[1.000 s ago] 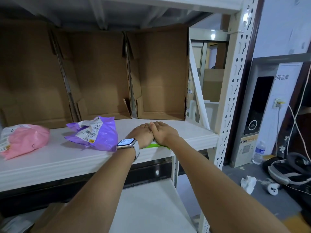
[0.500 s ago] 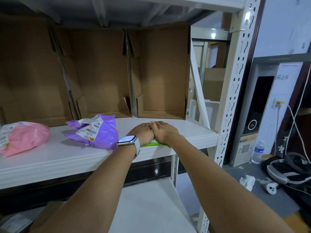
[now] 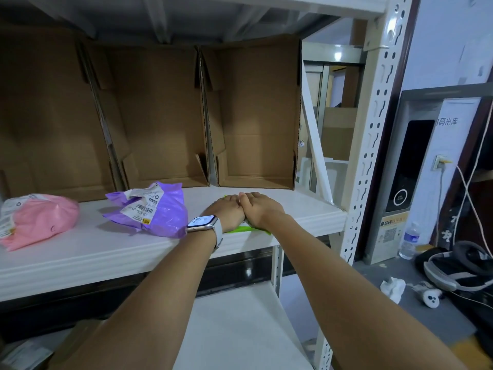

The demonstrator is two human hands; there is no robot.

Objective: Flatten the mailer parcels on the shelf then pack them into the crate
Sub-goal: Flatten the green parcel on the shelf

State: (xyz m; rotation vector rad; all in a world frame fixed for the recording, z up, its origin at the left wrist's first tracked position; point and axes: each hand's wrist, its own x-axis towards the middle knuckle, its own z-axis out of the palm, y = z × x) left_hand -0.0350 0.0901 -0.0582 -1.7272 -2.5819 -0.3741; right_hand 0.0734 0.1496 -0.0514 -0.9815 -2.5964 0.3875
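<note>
both hands press side by side on a green mailer [image 3: 241,230] that lies flat near the front edge of the white shelf [image 3: 106,252]. the left hand [image 3: 226,212] and the right hand [image 3: 260,209] touch each other along their inner edges, knuckles up, palms down on the parcel. the fingers point away from the camera and their tips are hidden behind the knuckles, so how far they are curled cannot be told; neither hand visibly grips anything. only thin strips of the green mailer show: one along the near side under the wrists, and a sliver at the far side just beyond the left hand. a watch [image 3: 202,222] sits on the left wrist.

just to the left of the left hand lies a purple mailer [image 3: 162,212], puffy and crumpled, with a white barcode label on top; its near right corner comes close to the watch. further left, well apart from the hands, a pink mailer [image 3: 42,220] rests on the same shelf, also still bulging. behind all three stand open cardboard boxes [image 3: 256,124] on their sides along the back of the shelf.
</note>
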